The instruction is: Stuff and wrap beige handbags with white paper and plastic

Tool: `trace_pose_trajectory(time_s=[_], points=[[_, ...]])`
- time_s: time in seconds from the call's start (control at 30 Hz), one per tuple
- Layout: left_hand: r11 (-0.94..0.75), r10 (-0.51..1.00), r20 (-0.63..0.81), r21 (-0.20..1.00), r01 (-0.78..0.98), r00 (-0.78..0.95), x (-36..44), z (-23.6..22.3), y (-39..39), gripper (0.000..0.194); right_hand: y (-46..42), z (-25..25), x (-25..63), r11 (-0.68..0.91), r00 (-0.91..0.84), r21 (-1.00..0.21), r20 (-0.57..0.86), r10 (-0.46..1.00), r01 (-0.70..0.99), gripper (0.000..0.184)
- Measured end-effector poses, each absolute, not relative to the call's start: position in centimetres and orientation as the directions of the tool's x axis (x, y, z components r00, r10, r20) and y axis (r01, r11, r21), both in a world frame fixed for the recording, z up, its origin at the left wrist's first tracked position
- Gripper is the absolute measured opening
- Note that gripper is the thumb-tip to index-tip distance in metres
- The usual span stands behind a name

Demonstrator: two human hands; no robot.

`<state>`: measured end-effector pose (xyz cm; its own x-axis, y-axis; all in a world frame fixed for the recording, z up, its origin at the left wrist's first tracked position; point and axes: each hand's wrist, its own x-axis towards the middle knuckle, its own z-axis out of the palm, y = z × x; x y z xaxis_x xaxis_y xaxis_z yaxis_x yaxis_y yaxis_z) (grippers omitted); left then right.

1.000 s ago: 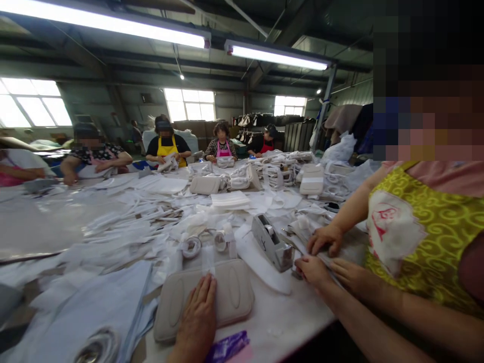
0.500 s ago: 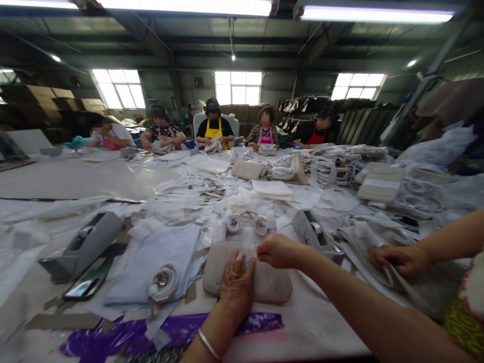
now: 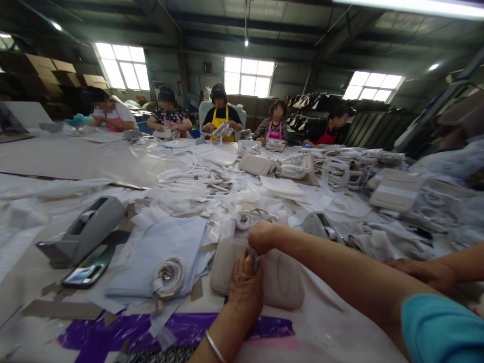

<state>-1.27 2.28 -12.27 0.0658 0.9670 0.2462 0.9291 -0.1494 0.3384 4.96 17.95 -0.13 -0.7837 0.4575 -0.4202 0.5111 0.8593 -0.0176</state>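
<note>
A beige padded bag lies flat on the table in front of me. My left hand, with a silver bangle at the wrist, rests on its middle with the fingers stretched out. Over the bag's upper edge, just beyond those fingertips, is my right hand, closed as in a pinch; whatever it holds is hidden. Right behind it lies a coiled light strap. Left of the bag, another coiled strap with metal fittings sits on a stack of white sheets.
A grey tape dispenser and a phone are at left; a second dispenser stands beyond my right forearm. Purple tape runs along the near side. A neighbour's hand is at right. Several co-workers sit across the cluttered table.
The view has tilted down and shifted left, so the scene sits differently. My right hand has moved slightly away and left across the bag's upper edge. My left hand stays on the bag.
</note>
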Motion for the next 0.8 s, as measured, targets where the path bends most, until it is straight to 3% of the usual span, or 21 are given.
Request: trace_pose_trajectory(time_s=[0.3,0.6,0.8], points=[[-0.143,0.972,0.224,0.324,0.935,0.071,-1.3,-12.4,2.5,0.054,19.3,-1.1,3.1,0.859,-0.756,0.032,-0.460,0.466,0.511,0.021],[-0.209,0.970,0.190,0.342,0.916,0.150,-2.0,-12.9,2.6,0.061,21.8,1.5,6.2,0.827,-0.779,0.041,-0.312,0.543,0.560,0.024],[-0.204,0.969,0.201,0.319,0.926,0.144,-1.9,-12.4,2.5,0.062,20.3,-0.5,8.4,0.828,-0.790,0.039,-0.280,0.546,0.559,0.032]])
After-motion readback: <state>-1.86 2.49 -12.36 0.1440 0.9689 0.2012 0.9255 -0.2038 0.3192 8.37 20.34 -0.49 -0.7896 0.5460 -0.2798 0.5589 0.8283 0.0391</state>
